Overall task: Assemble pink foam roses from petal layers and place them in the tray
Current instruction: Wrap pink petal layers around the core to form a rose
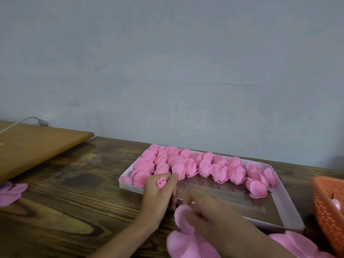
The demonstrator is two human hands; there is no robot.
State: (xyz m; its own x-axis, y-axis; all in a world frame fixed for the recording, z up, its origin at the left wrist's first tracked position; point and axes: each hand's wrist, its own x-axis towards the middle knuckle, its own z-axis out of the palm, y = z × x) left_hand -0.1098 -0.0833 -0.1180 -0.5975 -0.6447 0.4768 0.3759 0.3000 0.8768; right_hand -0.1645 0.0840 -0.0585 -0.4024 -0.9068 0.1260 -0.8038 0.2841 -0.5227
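- Pink bud [162, 182] is sitting upright in the left hand [158, 198], fingers curling round it, at the tray [283, 202] edge.
- Right hand [210, 215] is gripping a petal layer [183, 218].
- Step, as judged: wrapping is beginning; next, the bud needs centring on the layer.
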